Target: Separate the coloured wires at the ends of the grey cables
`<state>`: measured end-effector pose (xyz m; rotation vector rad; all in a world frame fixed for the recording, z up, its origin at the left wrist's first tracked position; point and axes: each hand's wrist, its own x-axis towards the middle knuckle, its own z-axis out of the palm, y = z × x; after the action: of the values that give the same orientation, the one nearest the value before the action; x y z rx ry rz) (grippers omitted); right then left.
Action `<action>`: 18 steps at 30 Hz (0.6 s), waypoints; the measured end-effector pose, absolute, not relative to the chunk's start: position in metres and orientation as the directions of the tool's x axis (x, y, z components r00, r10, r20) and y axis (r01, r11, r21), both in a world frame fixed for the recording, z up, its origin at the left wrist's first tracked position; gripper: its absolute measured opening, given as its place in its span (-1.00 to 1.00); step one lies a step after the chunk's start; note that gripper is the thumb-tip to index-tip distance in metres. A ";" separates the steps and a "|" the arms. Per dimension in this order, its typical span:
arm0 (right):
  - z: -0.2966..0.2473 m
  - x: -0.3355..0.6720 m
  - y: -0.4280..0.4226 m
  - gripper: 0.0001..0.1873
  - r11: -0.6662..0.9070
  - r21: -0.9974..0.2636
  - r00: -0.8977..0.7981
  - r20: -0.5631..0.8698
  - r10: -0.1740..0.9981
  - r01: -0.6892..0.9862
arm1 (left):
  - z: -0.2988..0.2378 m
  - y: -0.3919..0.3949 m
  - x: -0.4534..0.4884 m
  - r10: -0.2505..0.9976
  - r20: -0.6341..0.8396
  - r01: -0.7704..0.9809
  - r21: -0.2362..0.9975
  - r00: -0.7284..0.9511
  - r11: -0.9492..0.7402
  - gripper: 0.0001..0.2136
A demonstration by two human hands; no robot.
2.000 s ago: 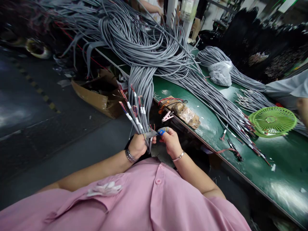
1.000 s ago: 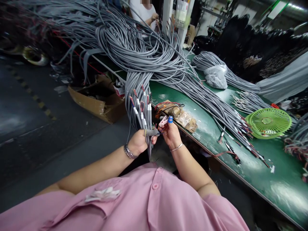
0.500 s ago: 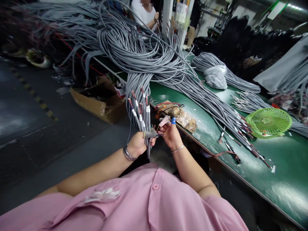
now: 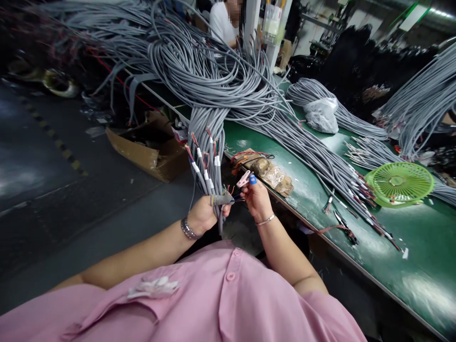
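My left hand (image 4: 204,214) is closed around a bundle of grey cables (image 4: 197,183) below their stripped ends. A grey cover sits on its thumb, which presses one cable whose thin coloured wires (image 4: 236,199) point right. Close to those wire tips is my right hand (image 4: 257,199), its fingers curled and a blue cover on one fingertip. Between its fingertips shows a small pale pink piece (image 4: 243,178) whose kind I cannot make out. White bands mark several cables near their bare red and dark wire ends.
A large pile of grey cables (image 4: 199,71) covers the green table (image 4: 402,294). On the table are a taped block (image 4: 272,175), a green fan (image 4: 399,184), a plastic bag (image 4: 321,115) and dark-handled cutters (image 4: 345,228). A cardboard box (image 4: 142,154) stands left. Behind sits a person (image 4: 221,21).
My right hand has moved slightly right, away from the wire ends, and the pink piece has turned. My left hand keeps its hold. At the far right, hanging grey cables show more fully.
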<state>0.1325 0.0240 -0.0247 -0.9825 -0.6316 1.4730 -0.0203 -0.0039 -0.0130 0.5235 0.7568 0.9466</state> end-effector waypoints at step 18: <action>-0.019 0.122 0.031 -0.60 -0.137 -0.737 0.039 -0.216 0.975 -0.662 | -0.013 0.009 -0.013 0.836 -0.370 -0.493 0.681 0.406 0.541 -0.87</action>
<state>0.1225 0.0313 -0.0192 -0.8416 -0.4926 1.5149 -0.0130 0.0091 -0.0130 0.5172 0.7598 0.8865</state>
